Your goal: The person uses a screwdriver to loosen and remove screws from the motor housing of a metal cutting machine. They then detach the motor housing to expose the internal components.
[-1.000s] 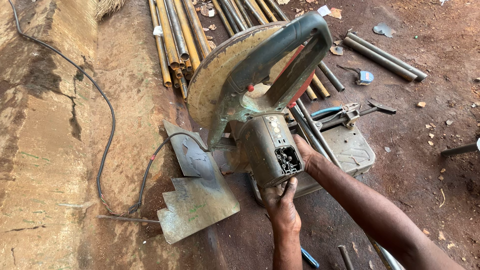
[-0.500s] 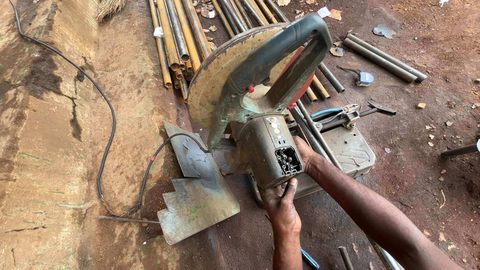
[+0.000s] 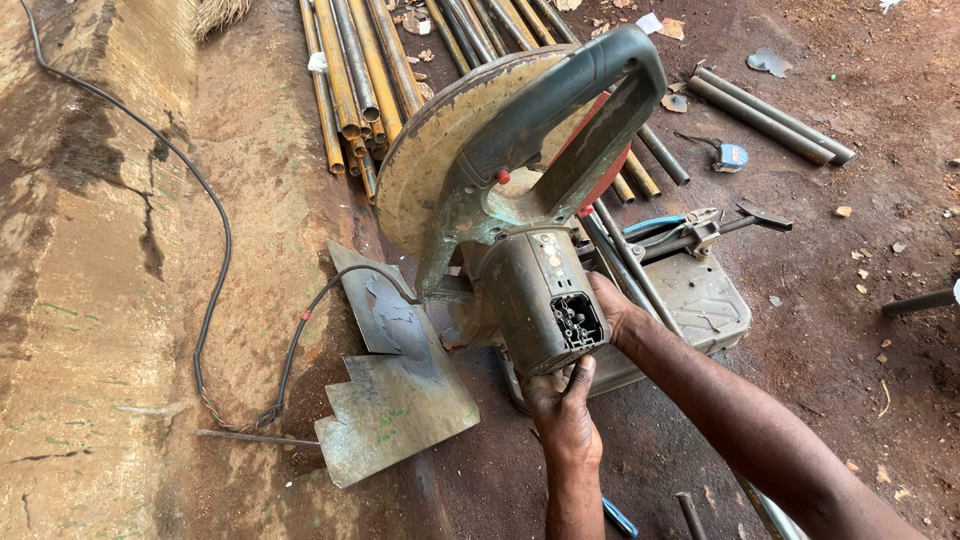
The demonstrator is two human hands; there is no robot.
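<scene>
A worn chop saw (image 3: 520,150) stands on the dirt floor with its head raised and its round blade guard (image 3: 430,150) tilted up. The end cover is off its grey motor housing (image 3: 535,290), so the brush and wiring parts (image 3: 575,320) show. My left hand (image 3: 562,410) comes up from below and grips the lower end of the housing, thumb against the open end. My right hand (image 3: 612,308) wraps the housing's right side, its fingers hidden behind it. The saw's metal base (image 3: 705,300) lies under my right forearm.
A black power cord (image 3: 215,250) snakes across the ground at left. Bent sheet-metal scraps (image 3: 400,390) lie beside the saw. Several rusty pipes (image 3: 355,80) are stacked behind it, two grey pipes (image 3: 770,115) at back right, with pliers (image 3: 665,228) and a small blue tape measure (image 3: 733,156) nearby.
</scene>
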